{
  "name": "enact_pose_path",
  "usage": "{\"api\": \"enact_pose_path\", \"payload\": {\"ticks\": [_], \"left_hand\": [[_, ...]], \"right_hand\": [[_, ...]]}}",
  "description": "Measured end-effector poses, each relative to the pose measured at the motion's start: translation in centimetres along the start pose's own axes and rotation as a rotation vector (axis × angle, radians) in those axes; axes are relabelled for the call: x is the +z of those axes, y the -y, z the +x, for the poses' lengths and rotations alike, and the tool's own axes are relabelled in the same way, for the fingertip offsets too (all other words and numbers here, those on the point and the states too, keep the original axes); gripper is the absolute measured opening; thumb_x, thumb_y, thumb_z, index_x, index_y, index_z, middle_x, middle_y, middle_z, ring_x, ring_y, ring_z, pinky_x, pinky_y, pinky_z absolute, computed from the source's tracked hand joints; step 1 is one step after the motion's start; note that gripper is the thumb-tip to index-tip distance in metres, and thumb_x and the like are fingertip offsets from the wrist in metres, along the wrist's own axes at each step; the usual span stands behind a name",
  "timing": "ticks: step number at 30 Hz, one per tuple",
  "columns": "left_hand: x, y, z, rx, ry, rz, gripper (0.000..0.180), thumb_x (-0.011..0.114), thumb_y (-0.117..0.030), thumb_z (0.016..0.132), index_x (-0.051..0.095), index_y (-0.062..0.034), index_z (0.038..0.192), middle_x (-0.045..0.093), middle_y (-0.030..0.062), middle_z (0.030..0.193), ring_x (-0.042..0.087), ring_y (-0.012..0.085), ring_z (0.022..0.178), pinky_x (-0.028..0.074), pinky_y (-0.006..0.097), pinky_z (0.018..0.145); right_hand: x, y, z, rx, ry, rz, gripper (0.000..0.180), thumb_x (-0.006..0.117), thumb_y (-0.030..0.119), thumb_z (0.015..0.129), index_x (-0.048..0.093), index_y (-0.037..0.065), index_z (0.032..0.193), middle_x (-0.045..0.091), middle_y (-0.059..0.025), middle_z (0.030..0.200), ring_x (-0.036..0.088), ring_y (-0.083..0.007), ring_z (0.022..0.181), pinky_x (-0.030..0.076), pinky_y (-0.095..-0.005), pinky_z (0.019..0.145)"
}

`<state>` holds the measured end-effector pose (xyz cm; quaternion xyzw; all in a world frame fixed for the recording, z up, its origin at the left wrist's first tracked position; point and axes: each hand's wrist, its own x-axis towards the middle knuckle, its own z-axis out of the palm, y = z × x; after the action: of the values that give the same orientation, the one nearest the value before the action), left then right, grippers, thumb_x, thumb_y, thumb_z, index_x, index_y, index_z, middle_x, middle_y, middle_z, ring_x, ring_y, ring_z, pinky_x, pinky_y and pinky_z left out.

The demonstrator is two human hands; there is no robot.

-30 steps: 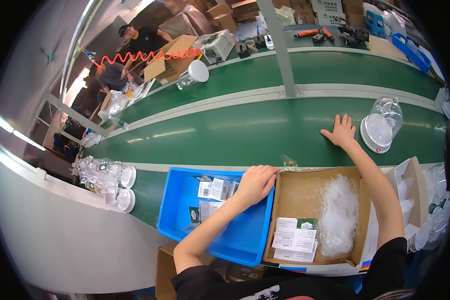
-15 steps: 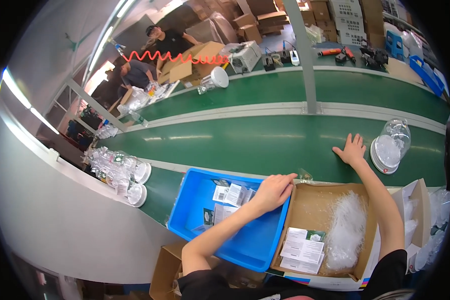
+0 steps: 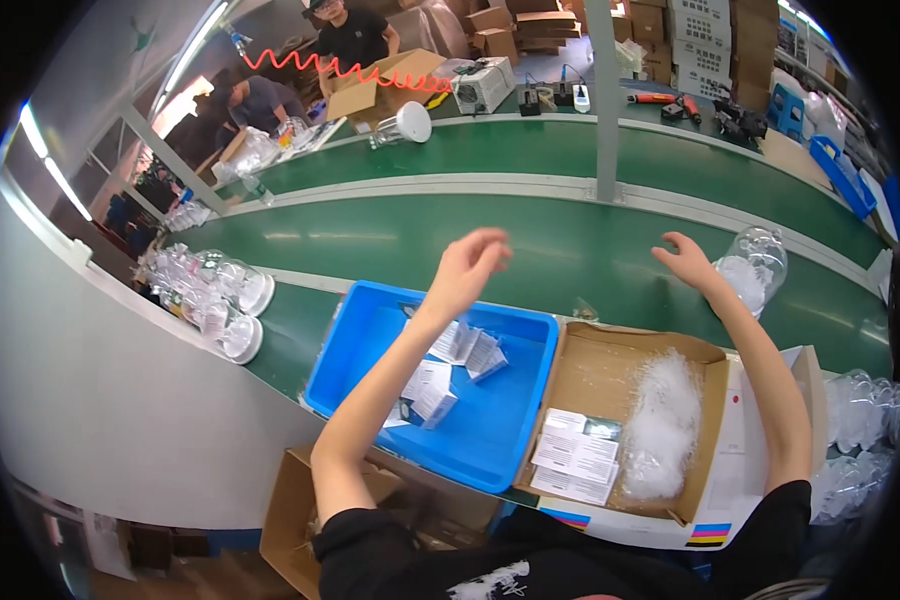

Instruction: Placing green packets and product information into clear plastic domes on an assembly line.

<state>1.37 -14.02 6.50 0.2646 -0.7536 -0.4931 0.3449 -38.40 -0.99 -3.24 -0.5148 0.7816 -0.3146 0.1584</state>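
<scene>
Above one blue bin and one cardboard box, left hand and right hand hover open, empty.

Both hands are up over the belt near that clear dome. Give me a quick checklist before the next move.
1. Left hand free: ok, raised above the blue bin, nothing in its grip.
2. Right hand free: ok, fingers open, beside the clear plastic dome.
3. Dome within reach: ok, lies on the green belt just past the right hand.
4. Leaflets stocked: ok, in the bin and the cardboard box.
5. Dome intact: cannot tell.
</scene>
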Motion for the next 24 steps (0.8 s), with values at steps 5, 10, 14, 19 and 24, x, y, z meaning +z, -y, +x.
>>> {"api": "enact_pose_path", "payload": {"ticks": [5, 10, 14, 19, 24], "left_hand": [[0.6, -1.0, -9.0, 0.039, 0.033, 0.453, 0.018, 0.062, -0.018, 0.09, 0.064, -0.0011, 0.096, 0.068, 0.0136, 0.083, 0.067, 0.0207, 0.072, 0.052, 0.031, 0.064], [-1.2, 0.7, -12.6, -0.064, 0.091, 0.795, 0.031, 0.068, -0.025, 0.086, 0.063, -0.0012, 0.104, 0.067, 0.0161, 0.097, 0.066, 0.0292, 0.087, 0.052, 0.038, 0.075], [-0.1, 0.1, -13.7, -0.044, 0.22, 0.843, 0.046, 0.071, -0.031, 0.083, 0.059, -0.0002, 0.116, 0.063, 0.0169, 0.11, 0.063, 0.0299, 0.1, 0.05, 0.039, 0.086], [1.7, -1.7, -13.5, 0.149, 0.112, 0.795, 0.035, 0.07, -0.013, 0.083, 0.06, -0.0009, 0.114, 0.063, 0.0148, 0.107, 0.063, 0.0271, 0.096, 0.051, 0.035, 0.082], [6.3, -5.7, -13.5, 0.176, 0.244, 0.575, 0.031, 0.063, 0.001, 0.082, 0.06, -0.0009, 0.113, 0.064, 0.0112, 0.101, 0.063, 0.0233, 0.089, 0.051, 0.032, 0.077]], "right_hand": [[-3.9, 10.0, -11.2, -0.224, 0.108, -0.005, 0.04, 0.066, 0.023, 0.083, 0.06, 0.0, 0.115, 0.064, -0.0177, 0.112, 0.061, -0.0283, 0.102, 0.05, -0.037, 0.086], [-4.3, 12.5, -20.8, -0.319, 0.263, -0.294, 0.035, 0.07, 0.02, 0.078, 0.062, 0.002, 0.107, 0.066, -0.0169, 0.098, 0.065, -0.0315, 0.086, 0.052, -0.0405, 0.074], [-2.2, 9.7, -24.1, -0.246, 0.342, -0.478, 0.028, 0.07, 0.026, 0.078, 0.062, 0.002, 0.09, 0.065, -0.015, 0.087, 0.064, -0.0327, 0.082, 0.052, -0.0432, 0.071], [-2.2, 7.7, -25.7, -0.179, 0.268, -0.429, 0.019, 0.066, 0.021, 0.08, 0.064, 0.003, 0.077, 0.064, -0.0145, 0.077, 0.064, -0.0317, 0.08, 0.051, -0.0434, 0.07], [-3.1, 7.3, -25.9, -0.254, 0.183, -0.265, 0.013, 0.065, 0.019, 0.083, 0.069, 0.007, 0.08, 0.063, -0.0102, 0.077, 0.063, -0.0305, 0.078, 0.05, -0.0427, 0.069]]}}
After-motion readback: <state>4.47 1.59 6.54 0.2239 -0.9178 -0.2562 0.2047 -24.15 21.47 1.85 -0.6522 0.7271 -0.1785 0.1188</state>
